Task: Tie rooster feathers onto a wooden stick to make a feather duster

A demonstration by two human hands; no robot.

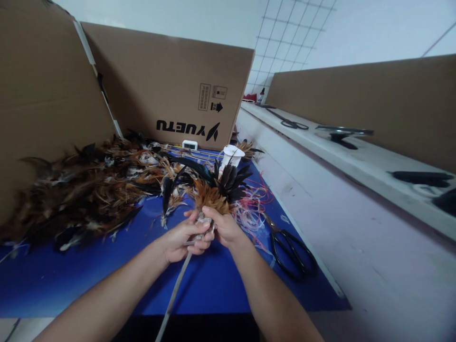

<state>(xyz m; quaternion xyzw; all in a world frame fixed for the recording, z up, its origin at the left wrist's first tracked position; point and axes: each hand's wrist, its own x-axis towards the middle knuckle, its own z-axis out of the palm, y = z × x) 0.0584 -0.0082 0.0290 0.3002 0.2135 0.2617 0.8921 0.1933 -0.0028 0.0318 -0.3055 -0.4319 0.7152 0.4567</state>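
A feather duster [210, 194] with brown and black plumes is held over the blue table surface, its pale stick [174, 289] slanting down toward me. My left hand [187, 237] is closed round the base of the plumes, where the whitish quill ends bunch on the stick. My right hand [223, 225] grips the same bunch from the right, its thumb pressed on the feathers. Both hands touch each other at the bundle. The fingers partly hide the binding, so I cannot tell how it is fastened.
A large heap of loose feathers [85, 190] covers the left of the blue table [149, 280]. Black-handled scissors [292, 251] and tangled pink-white string [254, 209] lie to the right. Behind stand a white cup-like object [231, 154] and a cardboard box [171, 80]. A ledge [338, 142] holds more tools.
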